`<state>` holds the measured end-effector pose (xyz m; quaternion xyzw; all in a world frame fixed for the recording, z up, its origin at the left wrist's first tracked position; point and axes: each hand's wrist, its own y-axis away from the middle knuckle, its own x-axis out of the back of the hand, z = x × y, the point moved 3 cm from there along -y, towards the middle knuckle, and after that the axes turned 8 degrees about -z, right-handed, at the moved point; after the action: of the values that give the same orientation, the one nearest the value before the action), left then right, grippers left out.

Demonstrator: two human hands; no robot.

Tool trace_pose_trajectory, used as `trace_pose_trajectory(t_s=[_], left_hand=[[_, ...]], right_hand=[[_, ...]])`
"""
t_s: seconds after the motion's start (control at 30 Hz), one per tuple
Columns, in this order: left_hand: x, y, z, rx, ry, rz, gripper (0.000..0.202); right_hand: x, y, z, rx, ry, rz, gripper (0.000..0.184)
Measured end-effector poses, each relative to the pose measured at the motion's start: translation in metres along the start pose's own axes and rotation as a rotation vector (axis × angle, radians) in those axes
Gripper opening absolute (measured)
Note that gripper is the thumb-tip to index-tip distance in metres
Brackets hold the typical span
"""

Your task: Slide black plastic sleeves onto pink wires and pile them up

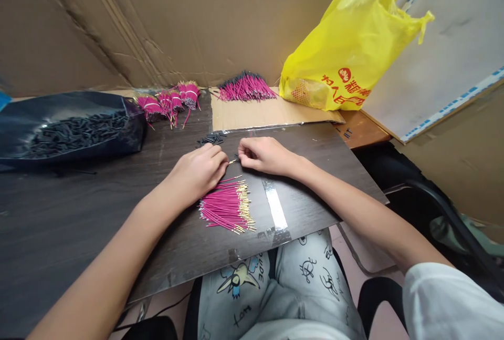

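My left hand [201, 167] is closed in a pinch on a wire [232, 162], whose gold-coloured metal tip sticks out to the right. Facing it, my right hand [264, 154] has its fingers pressed together, with a small dark piece showing at the fingertips, probably a black sleeve. Just below the left hand lies a row of magenta wires [224, 206] with gold-coloured ends pointing right. Beyond both hands sits a small pile of short black sleeves [212, 138] on the dark wood-grain table [169, 250].
At left, a dark open bag [136, 132] holds many black sleeves. Tied bundles of magenta wires [169, 103] stand at the back. More wires with black ends [248, 88] lie on cardboard [244, 114]. A yellow plastic bag [338, 51] stands at back right. Clear tape [275, 206] crosses the table's front.
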<state>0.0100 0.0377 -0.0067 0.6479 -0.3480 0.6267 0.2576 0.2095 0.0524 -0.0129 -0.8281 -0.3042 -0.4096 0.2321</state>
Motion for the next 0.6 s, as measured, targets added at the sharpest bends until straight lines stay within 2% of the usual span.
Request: trace_pose_trajectory(t_s=[0.2, 0.4, 0.47, 0.6], left_hand=[[-0.005, -0.006, 0.001, 0.071, -0.026, -0.057, 0.031], [0.0, 0.001, -0.007, 0.058, 0.192, -0.008, 0.032], [0.001, 0.002, -0.009, 0.052, 0.215, 0.002, 0.032], [0.0, -0.001, -0.009, 0.075, 0.138, -0.001, 0.033]], right_hand=[[-0.001, 0.0, 0.0, 0.003, -0.002, 0.012, 0.008], [0.0, 0.0, 0.001, -0.001, 0.02, 0.003, 0.009], [0.0, 0.0, 0.0, -0.006, 0.084, -0.012, 0.011], [0.001, 0.0, -0.006, -0.025, 0.363, -0.063, 0.018]])
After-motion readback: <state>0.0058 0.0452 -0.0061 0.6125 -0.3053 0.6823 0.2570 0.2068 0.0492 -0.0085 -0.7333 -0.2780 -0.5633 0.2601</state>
